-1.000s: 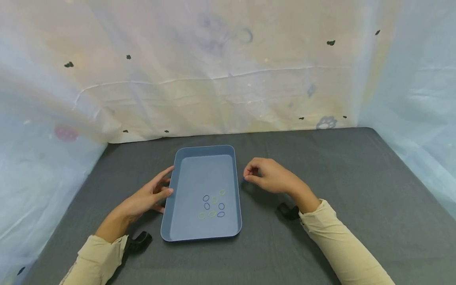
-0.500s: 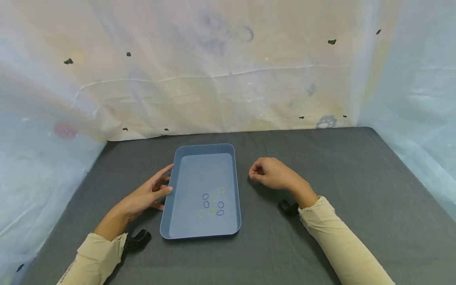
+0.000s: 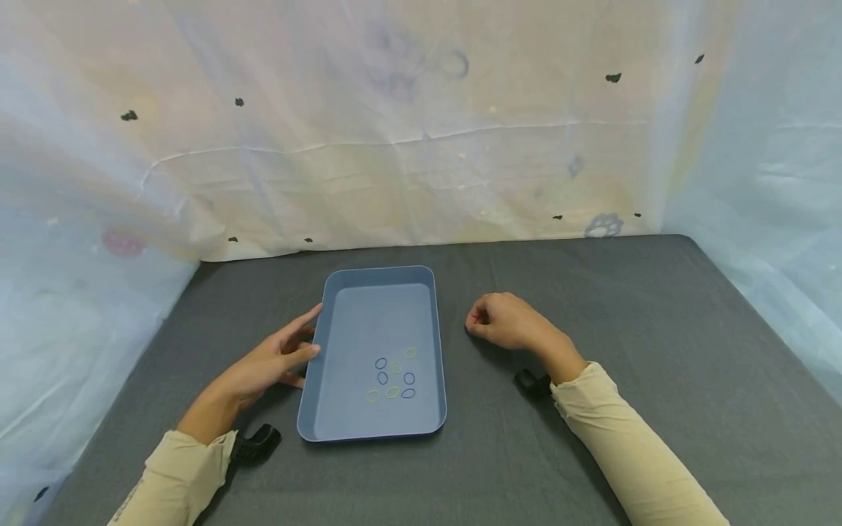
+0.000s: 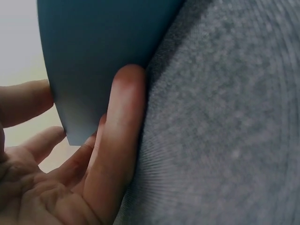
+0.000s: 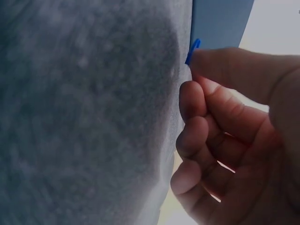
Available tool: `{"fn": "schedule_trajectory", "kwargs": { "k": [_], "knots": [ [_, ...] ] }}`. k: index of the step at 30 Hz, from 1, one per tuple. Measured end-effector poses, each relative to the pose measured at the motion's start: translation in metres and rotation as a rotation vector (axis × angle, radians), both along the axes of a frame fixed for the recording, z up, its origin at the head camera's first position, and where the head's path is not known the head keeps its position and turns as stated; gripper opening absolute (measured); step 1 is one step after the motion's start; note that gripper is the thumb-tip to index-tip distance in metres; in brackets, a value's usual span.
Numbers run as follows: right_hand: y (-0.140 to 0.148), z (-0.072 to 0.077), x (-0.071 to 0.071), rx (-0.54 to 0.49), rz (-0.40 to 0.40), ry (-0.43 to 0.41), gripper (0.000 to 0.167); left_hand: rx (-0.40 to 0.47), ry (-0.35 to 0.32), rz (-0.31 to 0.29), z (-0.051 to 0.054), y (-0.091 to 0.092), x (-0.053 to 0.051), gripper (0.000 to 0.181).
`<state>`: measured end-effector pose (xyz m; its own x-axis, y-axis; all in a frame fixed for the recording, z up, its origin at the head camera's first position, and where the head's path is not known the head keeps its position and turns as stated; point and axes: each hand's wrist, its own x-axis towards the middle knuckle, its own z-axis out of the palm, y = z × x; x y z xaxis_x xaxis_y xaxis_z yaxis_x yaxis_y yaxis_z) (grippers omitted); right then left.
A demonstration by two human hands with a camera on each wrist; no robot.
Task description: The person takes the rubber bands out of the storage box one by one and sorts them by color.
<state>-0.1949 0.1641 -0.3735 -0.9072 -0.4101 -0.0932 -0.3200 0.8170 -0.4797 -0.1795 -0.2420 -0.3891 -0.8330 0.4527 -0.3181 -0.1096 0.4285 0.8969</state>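
Gap between tray edge (image 3: 436, 343) and right hand (image 3: 509, 321)

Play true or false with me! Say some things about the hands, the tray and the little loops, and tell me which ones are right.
1. The left hand is touching the tray. True.
2. All the loops in the tray are yellow. False: there are four yellow loops and four dark blue loops.
3. The right hand is pinching a small blue band. True.
4. The right hand is inside the tray. False: it is over the gray cloth, beside the tray.
5. The tray is upside down. False: its open side faces up.
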Motion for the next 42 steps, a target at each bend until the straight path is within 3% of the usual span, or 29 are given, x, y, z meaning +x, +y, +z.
{"fn": "schedule_trajectory", "kwargs": {
  "k": [15,42],
  "knots": [
    [-0.003,-0.001,0.000,0.024,0.004,-0.006,0.010,0.000,-0.020,0.043,-0.003,0.001,-0.003,0.075],
    [-0.009,-0.004,0.008,0.026,0.021,0.004,0.009,0.014,-0.022,0.044,-0.005,0.002,-0.003,0.074]
  ]
}}
